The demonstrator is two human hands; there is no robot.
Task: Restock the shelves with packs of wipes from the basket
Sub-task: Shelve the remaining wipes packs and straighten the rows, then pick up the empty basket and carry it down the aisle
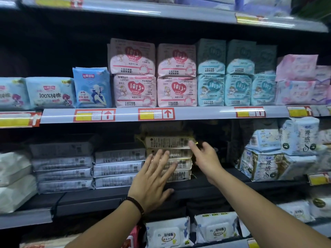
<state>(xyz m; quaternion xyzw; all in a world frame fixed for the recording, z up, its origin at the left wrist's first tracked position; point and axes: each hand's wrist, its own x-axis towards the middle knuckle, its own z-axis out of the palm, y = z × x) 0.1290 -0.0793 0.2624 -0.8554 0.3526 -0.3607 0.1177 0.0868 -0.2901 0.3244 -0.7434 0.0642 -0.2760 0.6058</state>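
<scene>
Cream wipes stack [168,142]: left hand [152,183] fingers spread flat, right hand [206,158] fingers loose, empty; push evenly, keeping edges flush.

Both reach forward and up: the left grip [154,178] is flat, palm facing away, fingers straight and spread, while the right grip [206,156], just beside and slightly higher, extends its index finger, others loosely bent.

Pink plastic pad packs marked 1013 [155,74] sit stacked two high at frame centre, matching teal packs [236,74] just right, a blue pack [92,87] left. Red-and-yellow price labels [156,114] run below.
</scene>
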